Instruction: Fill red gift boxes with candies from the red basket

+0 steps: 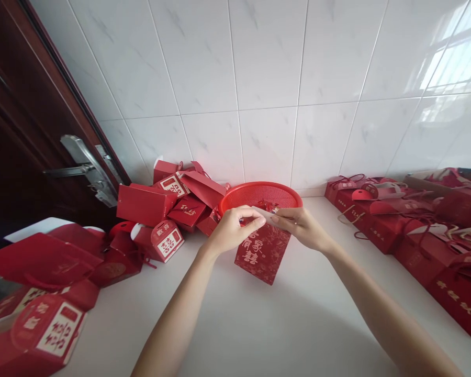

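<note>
Between my two hands hangs a red paper gift bag [265,256] with pale Chinese characters on its front, tilted so its lower edge slants. My left hand [235,226] pinches the whitish top edge between thumb and fingers. At the other end of that edge, my right hand [301,225] pinches it too. Directly behind the bag stands a red mesh basket [261,187], with small shiny red pieces partly visible inside. My hands and the bag hide its front.
Red gift boxes [147,207] are heaped on the left, some tipped over. On the right, several red gift boxes with cord handles [416,262] stand in rows. White tiled wall [267,63] rises behind the white tabletop [235,335]. A dark door [35,115] stands at left.
</note>
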`<action>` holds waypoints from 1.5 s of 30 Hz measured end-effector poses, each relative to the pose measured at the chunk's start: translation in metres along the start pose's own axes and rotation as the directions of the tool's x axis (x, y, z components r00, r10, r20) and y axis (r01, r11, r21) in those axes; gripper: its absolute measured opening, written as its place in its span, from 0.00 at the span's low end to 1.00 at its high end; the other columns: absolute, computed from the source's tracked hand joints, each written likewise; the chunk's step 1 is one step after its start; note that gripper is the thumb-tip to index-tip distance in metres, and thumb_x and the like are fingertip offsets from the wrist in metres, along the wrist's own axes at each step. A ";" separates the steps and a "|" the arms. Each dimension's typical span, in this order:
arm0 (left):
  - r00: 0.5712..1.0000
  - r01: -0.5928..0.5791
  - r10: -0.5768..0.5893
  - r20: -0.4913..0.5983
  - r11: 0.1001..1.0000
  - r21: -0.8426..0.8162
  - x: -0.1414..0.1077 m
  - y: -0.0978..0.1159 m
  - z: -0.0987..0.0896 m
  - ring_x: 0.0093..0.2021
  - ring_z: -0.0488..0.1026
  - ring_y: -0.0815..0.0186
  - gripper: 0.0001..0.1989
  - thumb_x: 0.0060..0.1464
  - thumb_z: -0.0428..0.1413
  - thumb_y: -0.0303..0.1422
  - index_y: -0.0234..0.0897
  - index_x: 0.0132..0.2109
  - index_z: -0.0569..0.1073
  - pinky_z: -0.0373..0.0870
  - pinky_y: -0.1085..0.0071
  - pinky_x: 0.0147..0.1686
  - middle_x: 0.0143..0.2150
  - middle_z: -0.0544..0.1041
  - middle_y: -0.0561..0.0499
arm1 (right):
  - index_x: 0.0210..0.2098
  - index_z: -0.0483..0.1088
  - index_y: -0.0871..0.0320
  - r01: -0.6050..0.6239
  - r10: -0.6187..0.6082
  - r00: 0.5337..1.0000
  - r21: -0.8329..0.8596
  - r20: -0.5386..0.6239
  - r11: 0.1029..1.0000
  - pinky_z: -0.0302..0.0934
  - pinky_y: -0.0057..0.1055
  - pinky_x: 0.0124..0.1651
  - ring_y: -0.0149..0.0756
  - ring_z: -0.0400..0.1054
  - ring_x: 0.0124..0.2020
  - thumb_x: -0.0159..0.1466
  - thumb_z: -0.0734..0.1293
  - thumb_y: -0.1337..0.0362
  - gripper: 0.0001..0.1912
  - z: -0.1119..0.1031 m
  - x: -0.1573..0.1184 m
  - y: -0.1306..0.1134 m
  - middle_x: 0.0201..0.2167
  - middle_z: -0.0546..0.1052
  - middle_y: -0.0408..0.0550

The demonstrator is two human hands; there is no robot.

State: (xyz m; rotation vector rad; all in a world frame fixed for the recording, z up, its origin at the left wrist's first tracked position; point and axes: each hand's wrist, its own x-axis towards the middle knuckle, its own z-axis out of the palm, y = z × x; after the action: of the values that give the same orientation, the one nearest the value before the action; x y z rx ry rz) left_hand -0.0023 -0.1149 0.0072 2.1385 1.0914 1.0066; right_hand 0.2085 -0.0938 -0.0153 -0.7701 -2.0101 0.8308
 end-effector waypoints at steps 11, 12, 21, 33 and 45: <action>0.995 0.094 -0.094 -0.029 0.996 0.003 0.001 -0.007 0.002 0.40 0.75 0.62 0.12 0.59 0.56 0.42 0.37 0.36 0.74 0.70 0.67 0.43 0.39 0.80 0.50 | 0.21 0.57 0.56 0.050 -0.055 0.997 -0.087 -0.049 0.995 0.46 0.30 0.27 0.29 0.49 0.24 0.68 0.59 0.45 0.26 0.009 0.004 0.008 0.21 0.57 0.40; 0.995 0.095 -0.095 -0.027 0.996 -0.003 0.001 -0.007 0.002 0.40 0.75 0.62 0.12 0.59 0.56 0.42 0.37 0.37 0.74 0.70 0.67 0.43 0.39 0.79 0.50 | 0.21 0.57 0.56 0.050 -0.055 0.997 -0.085 -0.055 0.995 0.46 0.30 0.27 0.29 0.49 0.24 0.68 0.59 0.46 0.26 0.009 0.004 0.008 0.21 0.57 0.40; 0.993 0.112 -0.112 -0.043 0.994 -0.019 0.003 -0.009 -0.001 0.41 0.76 0.59 0.14 0.58 0.56 0.42 0.36 0.34 0.77 0.71 0.64 0.46 0.36 0.81 0.48 | 0.20 0.55 0.56 0.004 -0.005 0.998 -0.011 -0.064 1.000 0.44 0.29 0.25 0.28 0.46 0.23 0.66 0.61 0.43 0.28 0.011 0.004 0.010 0.20 0.53 0.39; 0.902 0.302 -0.339 0.267 0.938 0.170 -0.005 -0.017 -0.019 0.39 0.75 0.61 0.25 0.44 0.65 0.39 0.40 0.51 0.75 0.69 0.68 0.38 0.52 0.77 0.47 | 0.39 0.73 0.57 -0.071 0.076 0.996 -0.131 0.035 0.989 0.55 0.28 0.30 0.32 0.62 0.29 0.60 0.67 0.60 0.09 0.021 0.006 0.025 0.30 0.72 0.43; 0.892 0.218 -0.274 0.360 0.958 0.187 -0.005 -0.018 -0.021 0.36 0.74 0.62 0.15 0.56 0.57 0.46 0.39 0.35 0.78 0.66 0.71 0.36 0.34 0.79 0.53 | 0.49 0.73 0.56 -0.033 0.029 0.990 0.027 0.140 0.999 0.68 0.38 0.46 0.39 0.73 0.41 0.61 0.69 0.58 0.18 -0.017 0.004 0.031 0.46 0.78 0.51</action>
State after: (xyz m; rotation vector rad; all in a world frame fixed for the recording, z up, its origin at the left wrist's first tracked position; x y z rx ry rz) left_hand -0.0292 -0.1076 0.0047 2.1167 1.2227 0.3787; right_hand 0.2279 -0.0678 -0.0301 -0.7459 -2.1090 0.9534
